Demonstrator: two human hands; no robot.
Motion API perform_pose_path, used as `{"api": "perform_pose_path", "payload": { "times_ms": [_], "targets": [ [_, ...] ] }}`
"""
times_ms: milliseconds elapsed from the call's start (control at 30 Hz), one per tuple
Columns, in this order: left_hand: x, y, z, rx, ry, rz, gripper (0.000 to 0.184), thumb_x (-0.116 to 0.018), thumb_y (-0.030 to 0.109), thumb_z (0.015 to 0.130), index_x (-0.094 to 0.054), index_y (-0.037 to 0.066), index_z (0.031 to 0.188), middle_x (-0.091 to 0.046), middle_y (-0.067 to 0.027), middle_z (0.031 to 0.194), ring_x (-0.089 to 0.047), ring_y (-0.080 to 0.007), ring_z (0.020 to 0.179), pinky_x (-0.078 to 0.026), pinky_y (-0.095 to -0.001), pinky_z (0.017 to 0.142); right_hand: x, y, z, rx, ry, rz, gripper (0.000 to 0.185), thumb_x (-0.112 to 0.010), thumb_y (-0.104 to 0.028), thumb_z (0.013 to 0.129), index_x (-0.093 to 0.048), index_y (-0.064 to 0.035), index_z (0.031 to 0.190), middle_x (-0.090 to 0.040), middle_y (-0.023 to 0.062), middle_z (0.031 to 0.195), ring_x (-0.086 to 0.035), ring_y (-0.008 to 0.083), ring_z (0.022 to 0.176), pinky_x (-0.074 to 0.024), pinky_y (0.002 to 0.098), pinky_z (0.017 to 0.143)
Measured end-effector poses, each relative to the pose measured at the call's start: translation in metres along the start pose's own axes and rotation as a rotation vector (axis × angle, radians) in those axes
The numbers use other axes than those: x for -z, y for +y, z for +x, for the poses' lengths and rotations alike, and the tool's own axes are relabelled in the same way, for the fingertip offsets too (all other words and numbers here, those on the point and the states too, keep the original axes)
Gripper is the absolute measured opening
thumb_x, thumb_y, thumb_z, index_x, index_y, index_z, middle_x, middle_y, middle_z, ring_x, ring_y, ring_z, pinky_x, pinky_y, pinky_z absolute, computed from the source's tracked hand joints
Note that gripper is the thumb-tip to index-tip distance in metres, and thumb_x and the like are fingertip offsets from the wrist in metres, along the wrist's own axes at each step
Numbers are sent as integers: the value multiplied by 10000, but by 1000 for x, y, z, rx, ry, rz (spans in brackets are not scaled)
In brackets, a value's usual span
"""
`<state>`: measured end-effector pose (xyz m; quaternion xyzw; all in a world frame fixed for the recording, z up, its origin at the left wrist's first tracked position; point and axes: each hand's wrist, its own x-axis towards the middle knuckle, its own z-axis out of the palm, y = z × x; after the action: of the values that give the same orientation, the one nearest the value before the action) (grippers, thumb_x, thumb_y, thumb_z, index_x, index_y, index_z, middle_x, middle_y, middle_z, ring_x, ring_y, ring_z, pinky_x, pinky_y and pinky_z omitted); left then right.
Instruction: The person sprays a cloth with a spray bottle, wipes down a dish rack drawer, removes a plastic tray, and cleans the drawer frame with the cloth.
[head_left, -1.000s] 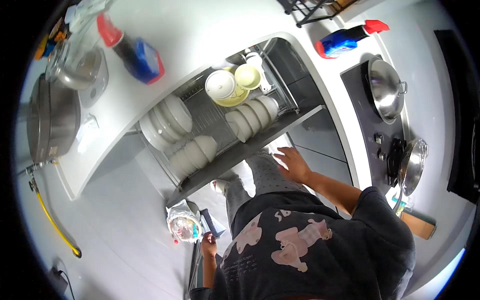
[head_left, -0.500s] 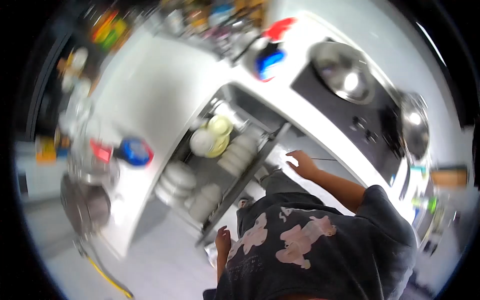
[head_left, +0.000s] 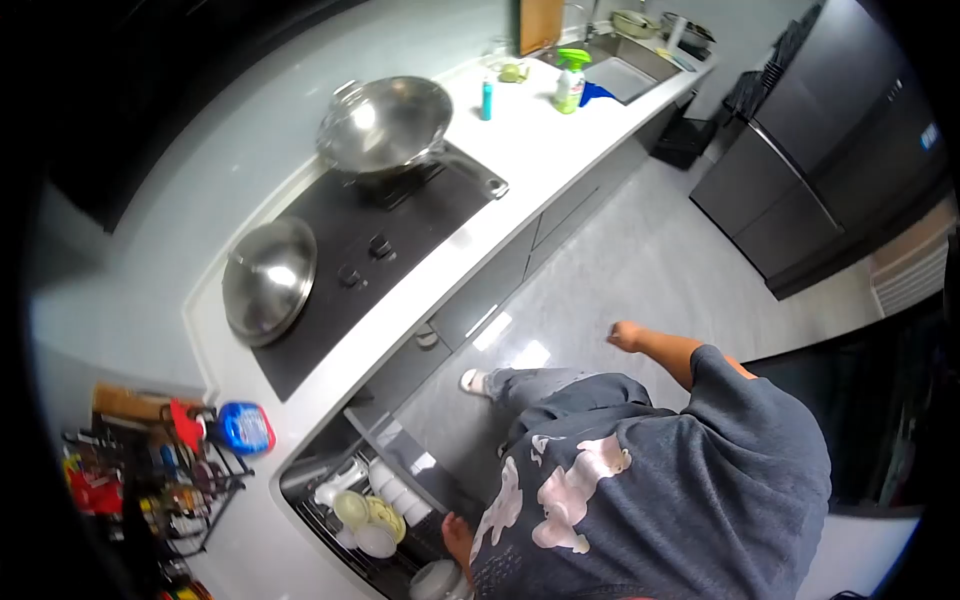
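Note:
My right hand (head_left: 626, 336) hangs over the grey floor with its fingers curled, and whether anything is in it is too small to tell. At the bottom, my left hand (head_left: 458, 535) is beside the front edge of the pulled-out dish drawer (head_left: 424, 490); its fingers are partly hidden by the sleeve and body. Inside the drawer are white bowls (head_left: 396, 494), a yellow-green cup (head_left: 350, 508) and a white lidded pot (head_left: 376, 541).
A stove (head_left: 350, 270) bears a steel wok (head_left: 388, 125) and a domed lid (head_left: 268, 280). Farther along the counter are a green spray bottle (head_left: 570, 82) and a sink (head_left: 625, 70). A dark fridge (head_left: 800, 150) stands at right. A blue-and-red bottle (head_left: 245, 428) is at lower left.
The view has swung right, bringing the sink and fridge into sight and shifting the drawer to the bottom left. My right hand's fingers have gone from spread to curled.

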<state>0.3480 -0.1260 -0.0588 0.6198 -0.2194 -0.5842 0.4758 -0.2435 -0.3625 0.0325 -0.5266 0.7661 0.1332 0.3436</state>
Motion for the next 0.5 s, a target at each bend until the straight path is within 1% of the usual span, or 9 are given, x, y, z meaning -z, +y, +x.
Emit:
{"api": "perform_pose_path", "payload": {
  "times_ms": [67,133,200,233,300,333,367,433,500],
  "targets": [
    [-18,11,16,41,-61,102,284,-597,147,894,-537,37,1149,-597,-43,930,-555,-112,823,-461,-250,742,4,61,-4,-171,133,5,361,-573,-363,837,-670,-37,960,-651,206,993,-602,376,967,-484,434,837],
    [-43,21,31,75,-96,218,275,-589,161,898,-538,37,1139,-600,-43,918,-558,-115,809,-464,-254,729,15,101,14,-233,182,-47,372,-594,-369,823,-667,-38,976,-651,201,994,-606,364,964,-485,427,848],
    [-76,32,45,102,-126,298,268,-580,176,902,-540,37,1128,-602,-43,905,-561,-117,794,-467,-257,716,46,124,37,-298,325,159,381,-610,-367,815,-656,-50,1021,-654,194,991,-607,352,973,-482,416,854],
    [-91,36,52,114,-134,339,265,-576,183,904,-540,37,1123,-603,-43,899,-562,-118,787,-468,-258,709,67,128,58,-273,429,188,394,-618,-372,809,-646,-57,1045,-656,192,984,-609,346,972,-483,412,853],
    [-135,45,67,157,-147,401,261,-567,197,908,-541,37,1112,-606,-43,887,-565,-120,773,-471,-262,696,131,145,114,-215,670,208,422,-645,-364,796,-621,-73,1101,-663,181,957,-622,335,945,-493,404,834],
    [-158,48,76,174,-140,429,259,-563,204,910,-542,37,1107,-607,-42,881,-566,-121,765,-472,-263,689,169,148,150,-196,754,303,417,-662,-338,789,-618,-70,1105,-664,183,947,-630,330,917,-496,400,824],
    [-186,51,85,202,-125,446,258,-559,211,912,-543,37,1102,-609,-42,875,-568,-122,758,-474,-265,683,218,148,180,-119,856,307,418,-674,-310,785,-609,-64,1117,-665,185,918,-637,323,895,-498,398,813],
    [-242,56,109,247,-87,482,257,-550,225,916,-544,37,1091,-611,-42,863,-571,-125,744,-477,-268,670,313,138,244,-50,916,411,430,-680,-307,782,-601,-68,1130,-660,189,935,-630,326,920,-495,404,818],
    [-302,65,132,290,-26,502,258,-541,239,920,-545,37,1081,-614,-42,851,-574,-127,729,-480,-272,656,404,123,300,-16,943,432,442,-680,-303,783,-590,-83,1157,-643,192,1001,-616,336,959,-489,404,835]
  ]
}}
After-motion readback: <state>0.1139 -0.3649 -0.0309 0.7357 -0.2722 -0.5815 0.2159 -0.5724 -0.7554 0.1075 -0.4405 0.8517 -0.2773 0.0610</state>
